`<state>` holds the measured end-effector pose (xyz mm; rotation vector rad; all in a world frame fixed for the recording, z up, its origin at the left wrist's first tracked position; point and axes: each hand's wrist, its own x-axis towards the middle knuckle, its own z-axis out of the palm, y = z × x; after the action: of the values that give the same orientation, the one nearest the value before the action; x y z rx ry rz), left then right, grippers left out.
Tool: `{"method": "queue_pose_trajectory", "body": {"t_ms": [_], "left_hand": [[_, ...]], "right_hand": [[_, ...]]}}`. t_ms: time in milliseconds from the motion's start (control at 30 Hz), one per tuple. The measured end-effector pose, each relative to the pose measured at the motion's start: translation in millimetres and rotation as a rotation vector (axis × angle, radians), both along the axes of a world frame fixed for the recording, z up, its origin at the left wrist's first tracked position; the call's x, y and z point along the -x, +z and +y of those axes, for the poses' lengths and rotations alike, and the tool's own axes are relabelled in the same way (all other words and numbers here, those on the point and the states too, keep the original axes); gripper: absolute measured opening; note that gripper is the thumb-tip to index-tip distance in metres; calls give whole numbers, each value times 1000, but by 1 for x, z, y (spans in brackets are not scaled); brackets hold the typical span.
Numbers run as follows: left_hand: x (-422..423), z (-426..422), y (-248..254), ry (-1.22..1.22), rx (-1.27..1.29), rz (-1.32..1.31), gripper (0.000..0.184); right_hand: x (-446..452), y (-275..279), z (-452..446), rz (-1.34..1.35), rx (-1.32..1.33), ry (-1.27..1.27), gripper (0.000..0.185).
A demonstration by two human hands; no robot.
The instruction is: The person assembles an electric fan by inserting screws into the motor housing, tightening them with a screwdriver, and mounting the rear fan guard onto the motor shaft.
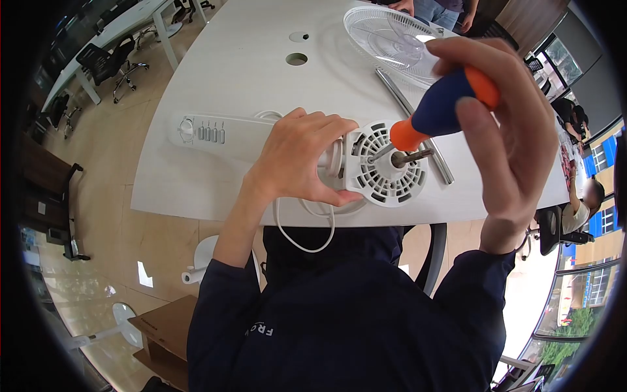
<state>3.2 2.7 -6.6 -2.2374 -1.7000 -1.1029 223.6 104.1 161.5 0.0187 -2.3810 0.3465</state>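
Near the frame's centre, the left hand (pixel 299 153) is clasping a white vented motor housing (pixel 381 179) — likely stiff and heavy, its slotted face perhaps fragile, so the solid sides are offering the safer hold. Toward the upper right, the right hand (pixel 519 111) is gripping a screwdriver (pixel 444 104).

The left hand (pixel 299 151) grips a white plastic fan motor housing with a round slotted face (pixel 390 185) at its edge. Left of that hand lies a long white plastic control panel with a dial and buttons (pixel 225 136) on the white tabletop (pixel 215 78); a thin white cord (pixel 279 223) loops below it. The right hand (pixel 516 124) holds a bulbous blue-and-orange screwdriver (pixel 444 103), its shaft angled down to the slotted face. Beyond this hand are a shiny metal tube (pixel 396 92) and a round white wire grille (pixel 364 32).
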Motion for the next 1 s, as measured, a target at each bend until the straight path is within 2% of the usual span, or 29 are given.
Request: {"method": "queue_pose_trajectory", "body": {"t_ms": [33,133,167,267,300,400,433,533,667,700,800,833,933,967,1000], "left_hand": [[1,2,-3,-8,-40,-10,86],[1,3,-5,-14,-83,-19,86],[1,3,-5,-16,-86,-20,85],[2,-2,2,3,20,19,86],[1,-2,2,4,19,18,86],[0,-2,1,8,4,13,86],[1,0,-2,0,-36,15,86],[2,0,-2,-7,-71,22,86],[0,0,0,9,-20,18,86],[0,0,-1,9,-21,19,86],[2,3,-3,-5,-47,16,86],[2,3,-4,-6,-69,19,85],[1,1,-1,4,-63,28,84],[1,1,0,19,-35,31,84],[1,1,1,16,-34,30,84]], "right_hand": [[1,4,0,-16,-124,-73,32],[7,1,8,47,-240,-207,29],[10,3,11,2,-363,-175,31],[19,8,6,-117,-390,-194,36],[29,8,21,-10,-420,39,39],[16,8,11,-38,-302,212,38],[13,8,3,-83,-348,62,37],[8,13,-7,-202,-461,-151,36],[22,6,4,38,-247,153,40],[23,3,7,-3,-223,214,35],[17,6,-1,-89,-252,131,28],[16,5,0,-81,-370,30,30],[21,3,3,-49,-453,-62,33],[25,0,9,8,-303,91,34],[21,2,8,-14,-259,130,32]]}}
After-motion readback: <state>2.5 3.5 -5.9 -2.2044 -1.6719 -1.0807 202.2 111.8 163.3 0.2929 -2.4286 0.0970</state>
